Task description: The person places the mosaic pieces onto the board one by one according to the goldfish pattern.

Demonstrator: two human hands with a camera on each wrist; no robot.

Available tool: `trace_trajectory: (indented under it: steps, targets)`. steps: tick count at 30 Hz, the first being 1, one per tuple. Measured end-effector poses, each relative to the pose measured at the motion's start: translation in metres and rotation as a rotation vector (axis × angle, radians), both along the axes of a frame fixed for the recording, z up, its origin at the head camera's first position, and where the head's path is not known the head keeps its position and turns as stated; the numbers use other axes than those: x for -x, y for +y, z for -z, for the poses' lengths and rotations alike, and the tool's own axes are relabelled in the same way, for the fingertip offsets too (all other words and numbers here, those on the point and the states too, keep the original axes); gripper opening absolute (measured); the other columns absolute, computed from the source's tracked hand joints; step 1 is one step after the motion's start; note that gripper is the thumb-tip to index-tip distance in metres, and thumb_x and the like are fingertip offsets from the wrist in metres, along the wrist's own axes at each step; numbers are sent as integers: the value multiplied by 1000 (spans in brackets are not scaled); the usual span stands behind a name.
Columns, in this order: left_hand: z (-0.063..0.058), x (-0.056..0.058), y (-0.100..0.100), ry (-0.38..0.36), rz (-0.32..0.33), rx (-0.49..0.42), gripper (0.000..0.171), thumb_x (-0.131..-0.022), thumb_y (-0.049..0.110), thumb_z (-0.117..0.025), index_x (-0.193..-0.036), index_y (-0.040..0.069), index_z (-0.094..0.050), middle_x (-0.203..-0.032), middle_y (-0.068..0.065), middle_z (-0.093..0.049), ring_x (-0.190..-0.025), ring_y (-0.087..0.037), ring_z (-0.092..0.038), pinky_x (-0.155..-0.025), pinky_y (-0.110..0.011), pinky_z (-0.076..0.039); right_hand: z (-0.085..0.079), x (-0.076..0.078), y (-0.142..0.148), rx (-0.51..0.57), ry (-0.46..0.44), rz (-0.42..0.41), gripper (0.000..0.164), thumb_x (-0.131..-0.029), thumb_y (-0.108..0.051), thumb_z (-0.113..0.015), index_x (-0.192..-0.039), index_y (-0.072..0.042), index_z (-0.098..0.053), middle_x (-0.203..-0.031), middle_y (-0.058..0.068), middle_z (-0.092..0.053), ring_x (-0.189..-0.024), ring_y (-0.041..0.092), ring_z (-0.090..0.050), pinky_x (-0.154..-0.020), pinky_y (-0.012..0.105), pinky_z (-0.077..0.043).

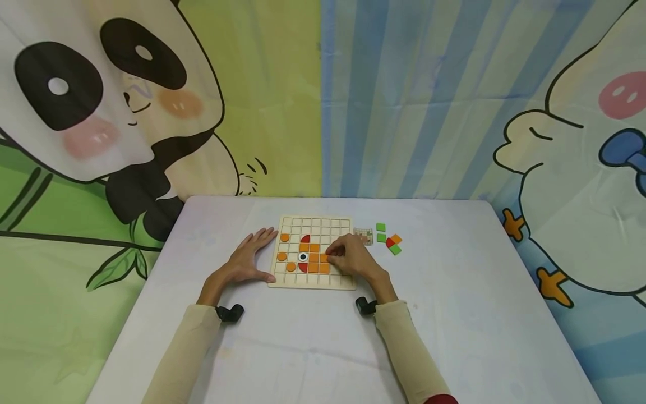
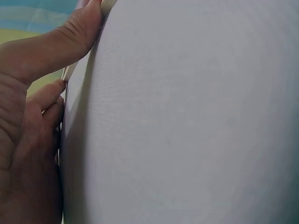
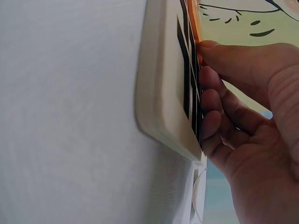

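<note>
A wooden grid board [image 1: 338, 224] lies flat on the table in the head view. On its grid are several orange square tiles [image 1: 313, 267], red rounded pieces [image 1: 305, 239], orange discs [image 1: 282, 256] and a black-and-white eye piece [image 1: 303, 257]. My right hand [image 1: 353, 257] pinches an orange square tile [image 1: 323, 258] at the right end of the orange block. In the right wrist view its thumb and fingertips meet low over the board. My left hand [image 1: 247, 261] is spread along the board's left side, thumb at the near left corner and fingers towards the far left.
Right of the board lie several loose green [image 1: 381, 227], orange [image 1: 396, 239] and red [image 1: 390, 242] pieces. A small printed card [image 1: 364, 235] sits beside the board, partly behind my right hand. A white cloth covers the table [image 1: 454, 314]; a printed curtain [image 1: 404, 101] hangs behind.
</note>
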State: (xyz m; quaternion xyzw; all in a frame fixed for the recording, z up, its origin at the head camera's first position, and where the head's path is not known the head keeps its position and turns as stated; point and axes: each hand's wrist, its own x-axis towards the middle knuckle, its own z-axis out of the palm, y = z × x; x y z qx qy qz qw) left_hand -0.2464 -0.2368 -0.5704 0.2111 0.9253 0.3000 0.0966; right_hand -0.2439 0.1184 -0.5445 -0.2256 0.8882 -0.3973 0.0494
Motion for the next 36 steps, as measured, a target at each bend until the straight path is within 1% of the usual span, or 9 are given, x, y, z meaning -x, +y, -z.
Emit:
trace_trajectory:
  steps: [5,13,20,22,25,27,29,32,36]
  targets:
    - [2,1,0,-7,-2,5,139,-66,57,-100,-175,15,-24,-185,-13,-19,-172,-42,-10,-141,-64,-2,0,-2,1,1,7,13,13,-94,-10,-86,-107,-5,-86,-92,2,-79,-75,12,-65,-69,24,-55]
    - [2,1,-1,3,5,-5,139,-65,56,-100,-175,13,-26,-184,-16,-21,-171,-45,-12,-140,-66,-3,-6,-6,17,45,18,41,21,-96,-10,-83,-115,-2,-84,-103,8,-80,-88,17,-69,-80,30,-60]
    - [2,1,-1,-11,3,6,139,-66,56,-100,-176,17,-24,-185,-12,-19,-172,-41,-10,-142,-62,-2,-17,-1,52,54,60,88,25,-96,-2,-82,-120,1,-82,-109,12,-82,-95,24,-72,-87,39,-60]
    - [2,2,-1,-8,5,7,139,-66,56,-100,-176,17,-24,-185,-12,-19,-172,-41,-10,-142,-62,-2,-20,0,64,46,67,111,26,-95,0,-81,-121,2,-81,-110,13,-82,-97,26,-72,-87,38,-58]
    - [1,2,-1,-4,5,2,139,-66,56,-100,-175,16,-25,-184,-13,-20,-172,-42,-11,-141,-63,-2,-23,3,82,43,61,150,28,-95,5,-79,-123,1,-81,-113,16,-81,-99,30,-71,-82,37,-57]
    - [0,2,-1,-5,3,0,139,-66,56,-100,-175,15,-25,-184,-13,-20,-172,-42,-11,-141,-64,-3,-25,5,93,34,72,178,30,-95,8,-76,-124,2,-80,-115,20,-80,-101,34,-71,-81,39,-57]
    - [-1,1,-1,-9,2,-4,139,-65,56,-100,-175,16,-25,-184,-13,-20,-172,-42,-11,-141,-64,-2,-26,6,104,28,84,213,34,-94,13,-73,-125,2,-79,-117,21,-79,-103,37,-71,-82,44,-59]
    - [-1,1,-1,-13,2,-6,139,-65,56,-100,-175,16,-25,-184,-13,-20,-172,-42,-11,-141,-64,-2,-25,8,120,3,117,258,36,-94,17,-69,-126,4,-78,-118,24,-79,-107,42,-71,-90,54,-60]
    - [0,1,0,-11,3,-9,139,-66,57,-100,-175,15,-25,-184,-14,-20,-172,-43,-12,-141,-65,-3,-22,11,138,-29,78,296,41,-94,19,-67,-131,5,-75,-125,26,-76,-113,43,-68,-100,62,-58]
